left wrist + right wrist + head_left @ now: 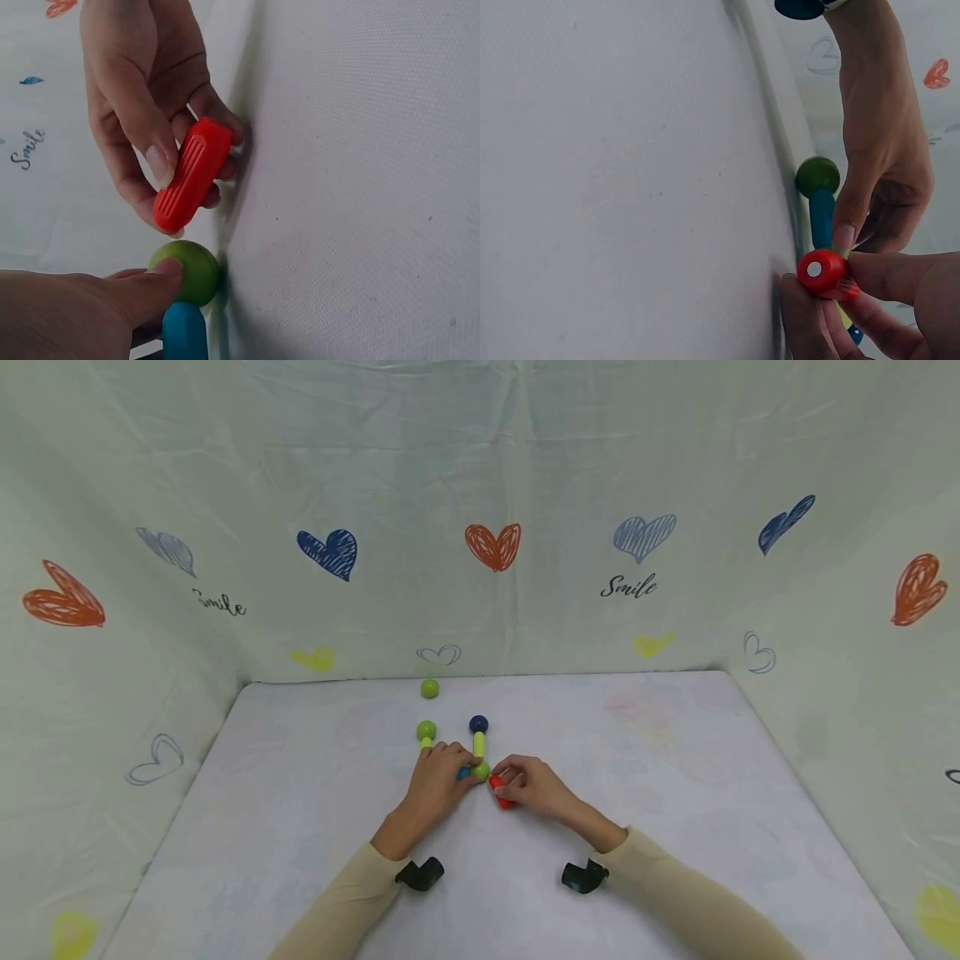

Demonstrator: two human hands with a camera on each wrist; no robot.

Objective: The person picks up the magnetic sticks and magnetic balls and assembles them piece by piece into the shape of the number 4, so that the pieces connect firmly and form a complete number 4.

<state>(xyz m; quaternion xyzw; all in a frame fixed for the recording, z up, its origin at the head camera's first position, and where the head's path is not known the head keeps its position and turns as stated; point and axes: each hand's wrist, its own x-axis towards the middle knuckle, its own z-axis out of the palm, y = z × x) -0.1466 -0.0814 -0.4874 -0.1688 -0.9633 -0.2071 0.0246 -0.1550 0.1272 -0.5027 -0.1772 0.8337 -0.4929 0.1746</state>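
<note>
My left hand (435,781) pinches a green ball (199,276) between thumb and fingers. A blue stick (185,334) joins that ball, and in the right wrist view another green ball (817,175) is at its far end. A yellow-green stick (479,744) runs back from the pinched ball to a dark blue ball (478,723). Another short yellow-green stick, partly behind the left hand, leads to a green ball (426,731). My right hand (534,787) grips a red ridged stick (193,176) by thumb and fingers; its white-dotted end shows in the right wrist view. The stick's tip is close to the pinched ball.
A loose green ball (430,688) lies near the back edge of the white table (675,760). White curtains (405,460) printed with hearts hang behind and along both sides. A black wrist camera (583,877) sits below the right sleeve.
</note>
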